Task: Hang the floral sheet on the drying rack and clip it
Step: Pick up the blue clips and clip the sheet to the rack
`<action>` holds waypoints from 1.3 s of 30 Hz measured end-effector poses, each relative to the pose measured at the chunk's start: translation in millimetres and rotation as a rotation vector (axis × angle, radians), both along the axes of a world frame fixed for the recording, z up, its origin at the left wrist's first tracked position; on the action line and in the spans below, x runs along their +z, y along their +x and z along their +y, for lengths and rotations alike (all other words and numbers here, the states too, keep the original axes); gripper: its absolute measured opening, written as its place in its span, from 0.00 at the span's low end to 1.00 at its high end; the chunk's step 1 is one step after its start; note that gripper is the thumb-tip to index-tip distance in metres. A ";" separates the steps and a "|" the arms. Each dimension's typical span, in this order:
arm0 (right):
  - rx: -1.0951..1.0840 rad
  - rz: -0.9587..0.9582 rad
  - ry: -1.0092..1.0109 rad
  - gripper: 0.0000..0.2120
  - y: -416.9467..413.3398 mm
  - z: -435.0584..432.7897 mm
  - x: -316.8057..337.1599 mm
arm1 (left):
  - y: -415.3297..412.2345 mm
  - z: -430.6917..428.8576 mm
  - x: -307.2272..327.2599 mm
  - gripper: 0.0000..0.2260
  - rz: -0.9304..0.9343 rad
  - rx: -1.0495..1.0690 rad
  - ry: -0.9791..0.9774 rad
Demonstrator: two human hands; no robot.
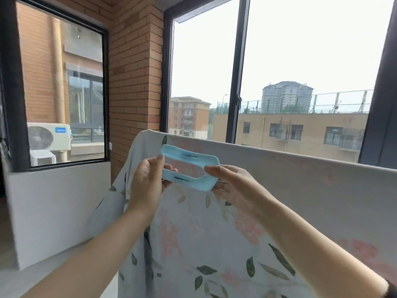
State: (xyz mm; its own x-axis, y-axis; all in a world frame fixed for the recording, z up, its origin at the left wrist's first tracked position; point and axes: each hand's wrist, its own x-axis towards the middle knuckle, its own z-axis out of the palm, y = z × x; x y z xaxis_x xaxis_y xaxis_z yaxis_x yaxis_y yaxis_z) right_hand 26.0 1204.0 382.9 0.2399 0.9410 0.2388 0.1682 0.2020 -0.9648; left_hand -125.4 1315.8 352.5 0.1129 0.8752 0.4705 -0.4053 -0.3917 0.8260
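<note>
Pale blue clip [184, 178]: large, C-shaped plastic, held in the air in front of the sheet's top fold, near the fold's left end; whether it touches the cloth cannot be told.
Sheet [204, 244]: floral, with pink blooms and green leaves, draped over a rail that it hides. The near side hangs down toward the camera and the left edge falls free.
Left hand [148, 181]: thumb and fingers pinch the clip's left end.
Right hand [234, 186]: thumb on top and fingers beneath, gripping the clip's right end.
Pillar [135, 72]: brick, behind the sheet's left end.
Window [236, 72]: dark frame, behind the sheet, with buildings outside.
Air conditioner [48, 136]: well left of the sheet, outside a second pane.
</note>
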 end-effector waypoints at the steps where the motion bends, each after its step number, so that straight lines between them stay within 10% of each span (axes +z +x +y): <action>1: -0.030 0.030 0.051 0.07 4.6 12.1 6.3 | -1.1 12.9 -0.2 0.09 0.039 0.008 0.036; 8: -0.270 -0.258 0.208 0.43 9.8 82.0 49.7 | -13.6 98.9 -5.1 0.08 0.209 0.038 0.123; 26: -0.668 -0.687 0.298 0.49 -24.7 226.9 120.7 | 4.2 318.9 59.3 0.15 0.653 0.140 0.850; 39: -0.772 -0.783 0.318 0.28 -10.9 260.1 149.7 | 61.2 364.1 50.0 0.08 0.504 0.033 0.784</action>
State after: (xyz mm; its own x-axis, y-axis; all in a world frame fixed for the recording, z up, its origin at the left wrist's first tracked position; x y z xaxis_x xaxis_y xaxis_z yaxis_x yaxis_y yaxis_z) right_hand 15.1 1464.1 532.7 0.4082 0.4775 0.7780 0.8856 -0.0001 -0.4645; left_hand -64.2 1680.0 402.5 0.4453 0.3344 0.8306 -0.0496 -0.9170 0.3958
